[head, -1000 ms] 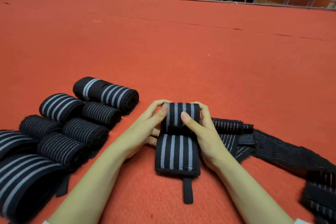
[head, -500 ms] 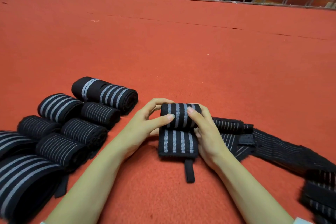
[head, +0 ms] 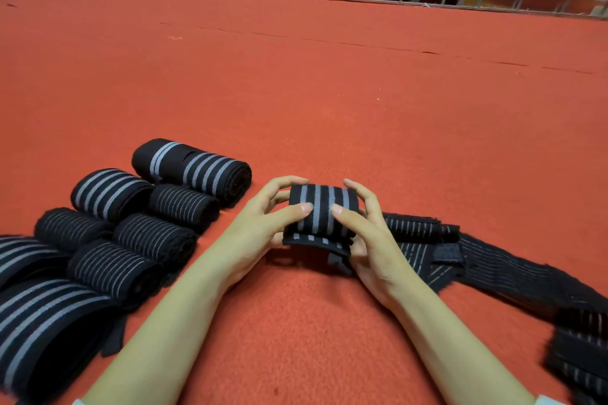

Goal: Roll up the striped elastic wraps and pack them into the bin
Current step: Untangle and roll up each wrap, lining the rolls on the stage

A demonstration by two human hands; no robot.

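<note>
Wrap (head: 320, 210) is almost rolled, clasped by fingers of L hand (head: 263, 230) & R hand (head: 373, 243); several rolls (head: 184, 204) are done, flat wraps (head: 513, 273) are left, bin not seen.

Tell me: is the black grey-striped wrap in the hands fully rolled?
Almost. The black grey-striped elastic wrap is a roll with a short flat end below.

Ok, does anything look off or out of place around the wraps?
Nothing damaged. The farthest finished roll looks telescoped, its stripes offset in two sections. Unrolled wraps lie tangled at right. The wrap between the left hand and right hand has its end flap loose. No bin is in view.
</note>
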